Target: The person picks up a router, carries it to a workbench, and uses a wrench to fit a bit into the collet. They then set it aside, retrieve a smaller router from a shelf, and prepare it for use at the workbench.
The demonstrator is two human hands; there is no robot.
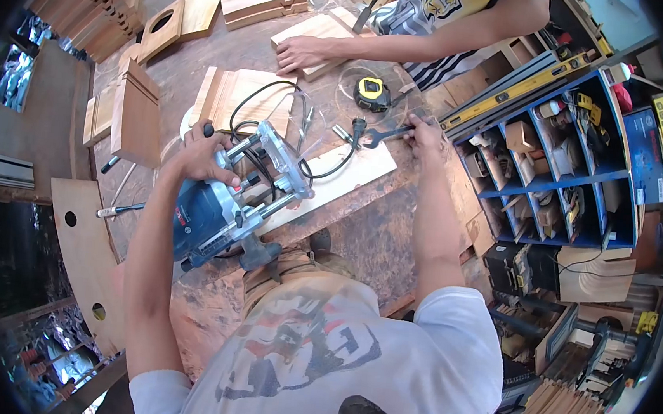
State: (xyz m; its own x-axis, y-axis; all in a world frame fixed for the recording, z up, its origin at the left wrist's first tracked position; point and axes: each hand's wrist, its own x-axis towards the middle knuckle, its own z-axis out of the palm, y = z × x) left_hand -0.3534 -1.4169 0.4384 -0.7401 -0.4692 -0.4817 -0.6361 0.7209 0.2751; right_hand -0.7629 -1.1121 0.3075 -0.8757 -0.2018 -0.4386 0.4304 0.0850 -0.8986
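A blue router [210, 217] lies on its side on the workbench, its metal base and guide rods facing right. My left hand [205, 154] is closed on the router's black handle. At the right, my right hand [426, 135] is closed round the end of a dark open-ended wrench [388, 136]. The wrench's jaw is over the far end of a pale board [349, 176], beside a black cord plug and a small metal part. The router's black cord [267, 85] loops over stacked wood pieces. A yellow and black tape measure [371, 93] sits beyond the wrench.
Across the bench [370, 210], a co-worker's hand [301, 53] rests on wood panels [322, 35]; their other hand holds a tool. Grooved wood blocks [138, 114] stand at the left. A blue shelf unit [557, 159] and a yellow level [512, 93] are at the right.
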